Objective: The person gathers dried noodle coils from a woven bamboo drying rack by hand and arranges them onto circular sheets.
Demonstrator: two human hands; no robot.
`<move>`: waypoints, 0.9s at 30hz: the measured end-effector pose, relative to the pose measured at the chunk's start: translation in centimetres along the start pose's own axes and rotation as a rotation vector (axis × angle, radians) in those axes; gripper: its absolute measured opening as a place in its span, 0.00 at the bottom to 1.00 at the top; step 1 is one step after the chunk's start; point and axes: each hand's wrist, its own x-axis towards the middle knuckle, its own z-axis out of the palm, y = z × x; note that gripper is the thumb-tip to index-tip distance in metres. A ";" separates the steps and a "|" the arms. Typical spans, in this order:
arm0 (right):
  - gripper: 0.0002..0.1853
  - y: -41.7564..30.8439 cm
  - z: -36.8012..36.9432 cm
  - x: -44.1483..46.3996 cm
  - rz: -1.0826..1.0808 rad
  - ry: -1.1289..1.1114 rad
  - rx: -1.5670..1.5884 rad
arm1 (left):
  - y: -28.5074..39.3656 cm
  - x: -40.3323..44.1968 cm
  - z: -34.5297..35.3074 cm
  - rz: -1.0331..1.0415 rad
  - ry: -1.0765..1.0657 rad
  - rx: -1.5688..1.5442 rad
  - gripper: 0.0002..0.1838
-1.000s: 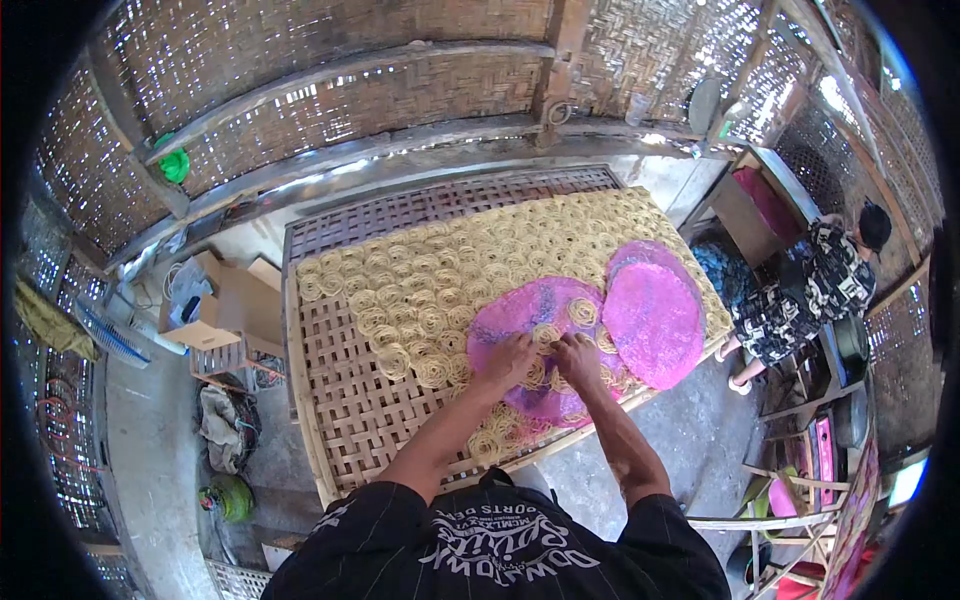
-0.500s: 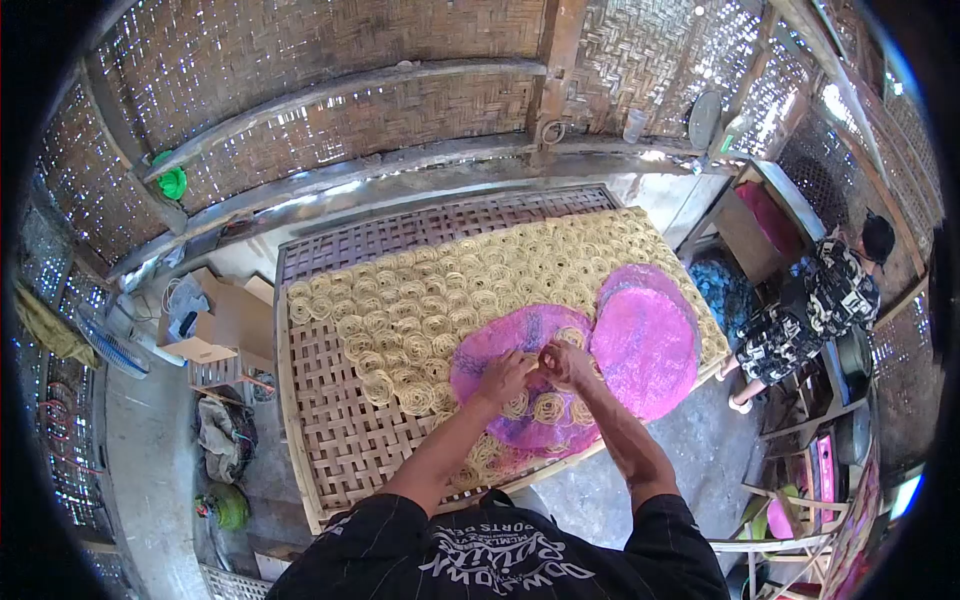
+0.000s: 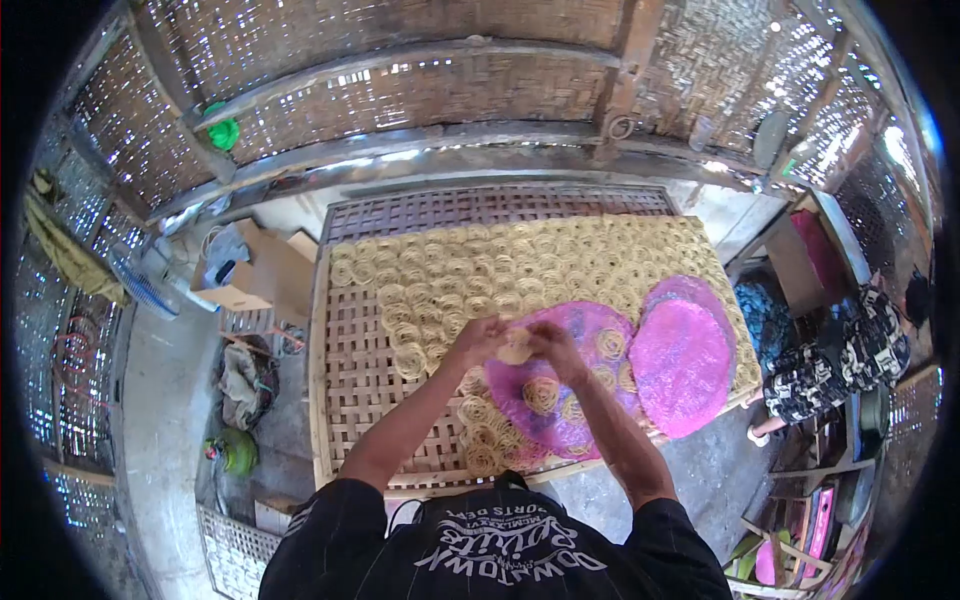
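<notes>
My left hand and my right hand pinch opposite sides of a pale yellow noodle nest, a flat round of coiled strands. They hold it over the left edge of a round pink plastic sheet. Several similar nests lie on that sheet, among them one near its lower middle. Rows of noodle nests cover much of the woven bamboo tray under my hands. To the right, more pink round sheets lie overlapping on the nests.
Another person in patterned clothes is by the tray's right side. Cardboard boxes stand at the left, above a green gas cylinder. A woven bamboo wall rises behind the tray. Wooden racks stand at lower right.
Both hands have moved left from above the pink sheet's middle to its left edge, and the noodle nest between them now shows plainly. The view has swung left.
</notes>
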 end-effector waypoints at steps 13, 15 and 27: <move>0.12 9.2 14.2 -3.4 -0.288 -0.059 -1.112 | -11.1 -14.8 -2.1 0.039 0.573 0.562 0.16; 0.11 9.6 13.9 -3.6 -0.340 0.038 -1.155 | -9.9 -14.5 -2.4 -0.105 0.491 0.529 0.16; 0.13 4.5 3.2 -13.1 -0.370 0.265 -1.448 | -7.3 -10.2 4.7 0.628 0.067 0.692 0.14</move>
